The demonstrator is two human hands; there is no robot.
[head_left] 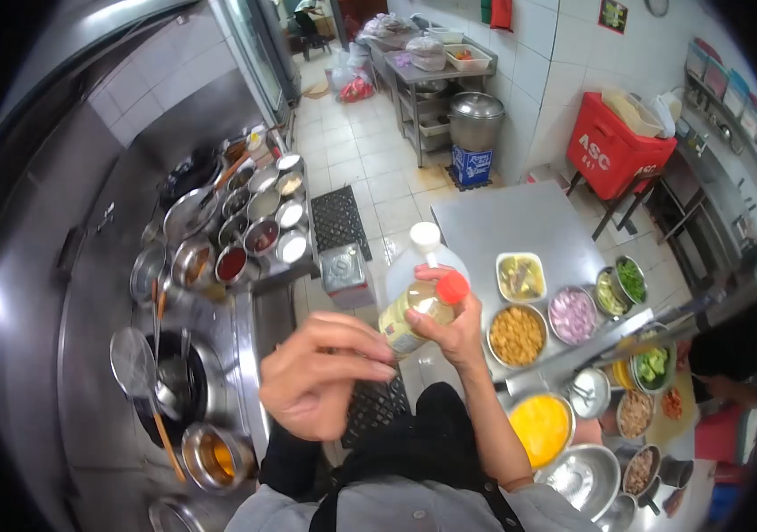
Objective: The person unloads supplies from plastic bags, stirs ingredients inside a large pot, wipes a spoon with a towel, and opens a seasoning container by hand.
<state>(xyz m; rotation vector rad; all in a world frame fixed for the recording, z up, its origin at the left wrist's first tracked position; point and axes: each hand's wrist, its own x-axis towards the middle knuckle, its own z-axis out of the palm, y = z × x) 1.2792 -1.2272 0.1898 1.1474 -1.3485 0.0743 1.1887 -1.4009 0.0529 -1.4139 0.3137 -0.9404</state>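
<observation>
A bottle with a red cap and a pale label [416, 312] is tilted in front of my body, and my right hand [451, 326] is wrapped round it. My left hand [325, 368] is beside the bottle's lower end, its fingers close together with the fingertips near the label; what it holds, if anything, is hidden. Behind the bottle stands a large translucent jug with a white cap [425, 235]. To the right, a bowl of brown chunks [518, 336] and a white tub of pale green pieces [520, 277] rest on the steel table [511, 217].
At left are seasoning bowls [232, 262], a wok [185, 390] and a mesh skimmer [133, 362]. Yellow liquid fills a bowl [540, 429] at lower right. A red crate [613, 146] stands farther back. Another person's arm [733, 388] shows at the right edge.
</observation>
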